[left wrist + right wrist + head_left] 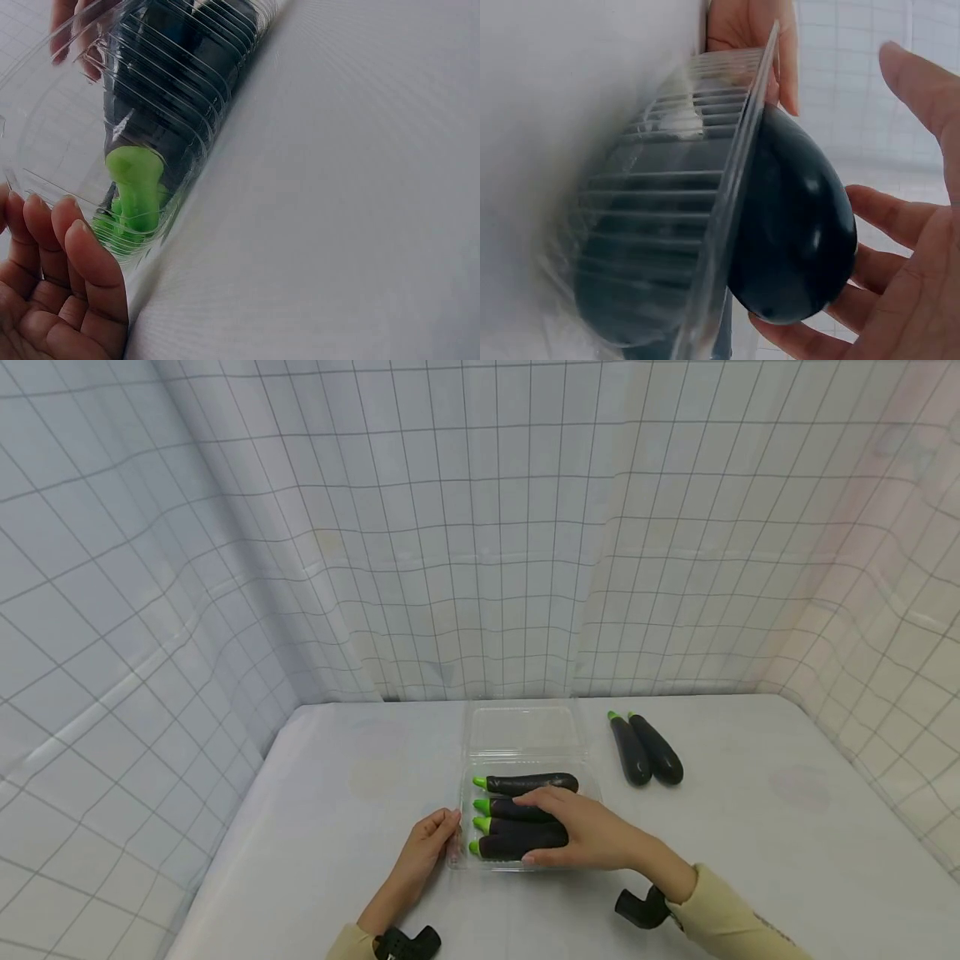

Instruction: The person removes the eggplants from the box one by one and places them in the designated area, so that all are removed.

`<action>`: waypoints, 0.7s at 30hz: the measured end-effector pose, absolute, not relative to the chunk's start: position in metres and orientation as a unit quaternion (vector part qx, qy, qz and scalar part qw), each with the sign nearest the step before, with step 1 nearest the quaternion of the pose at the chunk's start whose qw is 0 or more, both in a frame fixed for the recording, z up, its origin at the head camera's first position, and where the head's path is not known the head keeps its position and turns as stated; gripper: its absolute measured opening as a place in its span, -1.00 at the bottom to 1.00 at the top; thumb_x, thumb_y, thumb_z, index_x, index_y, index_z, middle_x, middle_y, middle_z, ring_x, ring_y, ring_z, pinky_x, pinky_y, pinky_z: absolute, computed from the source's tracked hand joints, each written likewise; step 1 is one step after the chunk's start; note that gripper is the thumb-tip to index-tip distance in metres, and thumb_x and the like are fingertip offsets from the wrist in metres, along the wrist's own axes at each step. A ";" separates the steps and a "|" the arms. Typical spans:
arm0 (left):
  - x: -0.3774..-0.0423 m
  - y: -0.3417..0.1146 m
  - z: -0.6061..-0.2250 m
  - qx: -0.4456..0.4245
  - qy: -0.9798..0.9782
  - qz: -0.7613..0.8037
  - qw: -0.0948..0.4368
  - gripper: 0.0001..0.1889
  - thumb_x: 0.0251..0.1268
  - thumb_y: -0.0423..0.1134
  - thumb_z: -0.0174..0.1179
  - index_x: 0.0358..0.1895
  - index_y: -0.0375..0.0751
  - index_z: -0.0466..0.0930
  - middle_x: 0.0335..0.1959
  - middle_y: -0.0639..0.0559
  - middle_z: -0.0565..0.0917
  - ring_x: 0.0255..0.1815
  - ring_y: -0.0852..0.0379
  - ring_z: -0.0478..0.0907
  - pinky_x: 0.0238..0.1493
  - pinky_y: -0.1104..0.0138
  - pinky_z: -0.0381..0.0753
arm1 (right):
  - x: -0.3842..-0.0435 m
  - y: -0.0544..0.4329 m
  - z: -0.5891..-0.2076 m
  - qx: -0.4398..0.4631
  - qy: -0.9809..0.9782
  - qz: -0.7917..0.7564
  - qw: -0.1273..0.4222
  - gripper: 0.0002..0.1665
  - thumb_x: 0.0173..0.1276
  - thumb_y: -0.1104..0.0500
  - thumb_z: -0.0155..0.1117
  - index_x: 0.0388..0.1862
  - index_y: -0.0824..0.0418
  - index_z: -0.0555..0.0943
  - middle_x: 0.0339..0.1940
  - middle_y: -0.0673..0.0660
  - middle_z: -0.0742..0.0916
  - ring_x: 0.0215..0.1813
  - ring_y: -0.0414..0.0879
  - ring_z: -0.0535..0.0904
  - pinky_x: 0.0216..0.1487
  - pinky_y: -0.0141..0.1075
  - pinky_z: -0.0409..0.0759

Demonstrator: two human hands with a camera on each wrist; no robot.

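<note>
Several dark eggplants [525,847] with bright green stems lie side by side in a clear plastic clamshell container [456,863], stems to the left. My left hand [431,842] holds the container's left edge; its curled fingers show at the corner in the left wrist view. Above the eggplants, my right hand [592,831] is spread. In the right wrist view its fingers touch the rounded end of an eggplant [795,225] that bulges over the rim, while the thumb stands apart. The right hand hides the right ends of the eggplants nearer me.
The container's lid [525,727] is folded back, away from me. Two more eggplants [632,750] lie on the white table [360,760] to the right, beyond the container. A white checked curtain [480,568] surrounds the table's back and sides.
</note>
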State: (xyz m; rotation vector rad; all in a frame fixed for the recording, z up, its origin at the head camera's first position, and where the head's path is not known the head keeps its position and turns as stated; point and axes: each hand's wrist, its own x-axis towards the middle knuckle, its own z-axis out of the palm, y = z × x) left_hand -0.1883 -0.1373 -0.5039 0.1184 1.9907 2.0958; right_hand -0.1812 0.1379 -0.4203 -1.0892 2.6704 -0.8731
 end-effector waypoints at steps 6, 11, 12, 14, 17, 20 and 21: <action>-0.180 -0.136 -0.489 0.062 0.678 0.723 0.119 -0.67 0.49 -0.15 -0.03 -0.46 -0.26 0.35 -0.60 0.03 0.37 -0.56 0.20 0.32 -0.43 0.42 0.33 | -0.180 0.134 -0.426 -0.374 0.886 -0.261 0.088 -0.12 0.14 -0.45 0.18 0.33 0.00 0.39 0.22 -0.14 0.48 0.23 -0.17 0.40 0.15 -0.11 0.40; -0.184 -0.136 -0.496 0.054 0.678 0.723 0.121 -0.67 0.49 -0.15 -0.02 -0.46 -0.26 0.36 -0.61 0.03 0.37 -0.57 0.19 0.32 -0.45 0.41 0.33 | -0.179 0.133 -0.430 -0.389 0.884 -0.245 0.082 -0.19 0.16 -0.41 0.21 0.27 0.01 0.45 0.13 -0.15 0.54 0.17 -0.20 0.43 0.11 -0.16 0.43; -0.186 -0.137 -0.500 0.051 0.679 0.723 0.120 -0.67 0.49 -0.13 -0.01 -0.46 -0.26 0.36 -0.61 0.03 0.37 -0.58 0.19 0.33 -0.46 0.41 0.33 | -0.179 0.133 -0.430 -0.392 0.884 -0.243 0.080 -0.20 0.16 -0.40 0.22 0.26 0.01 0.46 0.12 -0.15 0.54 0.16 -0.20 0.44 0.11 -0.17 0.43; -0.188 -0.137 -0.505 0.048 0.680 0.722 0.116 -0.65 0.47 -0.10 0.01 -0.45 -0.27 0.36 -0.61 0.03 0.37 -0.58 0.19 0.33 -0.46 0.41 0.34 | -0.179 0.134 -0.431 -0.397 0.882 -0.242 0.076 -0.23 0.16 -0.37 0.25 0.24 0.01 0.48 0.10 -0.15 0.55 0.14 -0.21 0.44 0.10 -0.18 0.44; -0.188 -0.137 -0.509 0.053 0.681 0.722 0.110 -0.62 0.44 -0.04 0.03 -0.45 -0.27 0.35 -0.62 0.03 0.36 -0.58 0.19 0.33 -0.47 0.41 0.33 | -0.179 0.134 -0.431 -0.400 0.881 -0.242 0.073 -0.27 0.17 -0.32 0.29 0.23 0.01 0.50 0.09 -0.15 0.56 0.13 -0.22 0.44 0.09 -0.19 0.44; -0.188 -0.137 -0.510 0.060 0.682 0.721 0.108 -0.61 0.42 0.00 0.04 -0.45 -0.25 0.36 -0.62 0.05 0.36 -0.59 0.19 0.33 -0.47 0.41 0.33 | -0.178 0.134 -0.431 -0.402 0.880 -0.242 0.069 -0.30 0.18 -0.28 0.31 0.22 0.02 0.51 0.08 -0.14 0.56 0.12 -0.21 0.45 0.08 -0.20 0.45; -0.188 -0.137 -0.510 0.061 0.682 0.721 0.108 -0.61 0.42 0.02 0.04 -0.46 -0.24 0.36 -0.62 0.05 0.37 -0.59 0.19 0.33 -0.47 0.42 0.33 | -0.178 0.135 -0.431 -0.402 0.880 -0.242 0.067 -0.31 0.19 -0.28 0.31 0.21 0.03 0.51 0.08 -0.13 0.56 0.12 -0.21 0.45 0.07 -0.20 0.45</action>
